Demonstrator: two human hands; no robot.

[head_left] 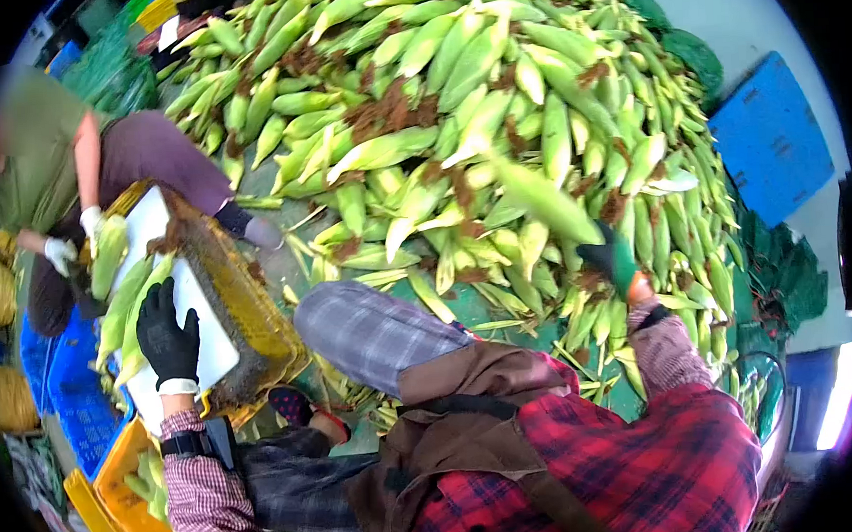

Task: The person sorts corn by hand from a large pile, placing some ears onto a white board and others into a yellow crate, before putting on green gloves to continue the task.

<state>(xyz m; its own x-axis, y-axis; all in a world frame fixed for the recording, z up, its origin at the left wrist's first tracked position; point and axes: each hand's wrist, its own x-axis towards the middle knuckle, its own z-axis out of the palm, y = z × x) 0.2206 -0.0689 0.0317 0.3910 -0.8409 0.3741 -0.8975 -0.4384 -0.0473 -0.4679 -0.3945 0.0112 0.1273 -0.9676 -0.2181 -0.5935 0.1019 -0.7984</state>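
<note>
My left hand [169, 334], in a black glove, lies with fingers stretched out and thumb apart beside ears of corn in green husks [126, 318]. These ears rest along the left side of a white board [214, 320]. My right hand [611, 262], in a black and green glove, is closed around the lower end of an ear of corn [545, 200], which is smeared by motion. That ear is in front of a large heap of unhusked corn [473, 66] with brown silk tufts among it.
A person [40, 161] in white gloves sits at left, holding an ear of corn [109, 254]. The board lies over a yellow crate [276, 336]. An orange crate [119, 480] with corn inside and a blue crate [74, 381] stand lower left. A blue panel [776, 137] leans at right.
</note>
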